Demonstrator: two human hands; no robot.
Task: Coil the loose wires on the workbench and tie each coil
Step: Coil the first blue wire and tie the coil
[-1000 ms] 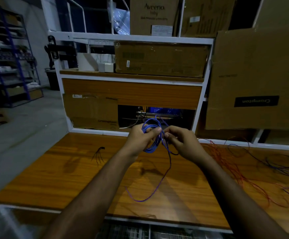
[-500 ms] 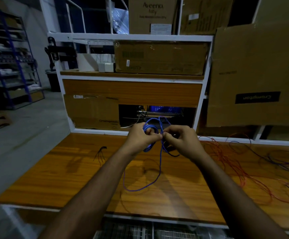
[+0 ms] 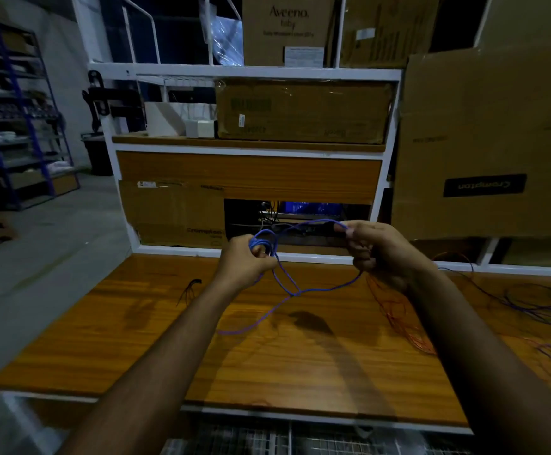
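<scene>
Above the wooden workbench (image 3: 136,339), my left hand (image 3: 244,264) grips a small coil of blue wire (image 3: 262,246). From that coil a strand arcs over to my right hand (image 3: 376,251), which pinches it between thumb and fingers. Below the hands the same wire sags in a loop, crosses itself, and its loose tail trails down to the bench. Loose red wires (image 3: 398,310) lie tangled on the bench under my right forearm. More thin dark and purple wires (image 3: 536,310) spread across the right side.
A small bundle of black ties (image 3: 190,289) lies on the bench at the left. Behind stand a white-framed shelf (image 3: 247,72) with cardboard boxes (image 3: 300,110) and a large leaning carton (image 3: 484,142) at the right. Blue storage racks (image 3: 21,119) stand far left.
My right hand has moved right and up, away from the left, drawing a strand of blue wire out between them. The hanging tail now crosses itself lower down.
</scene>
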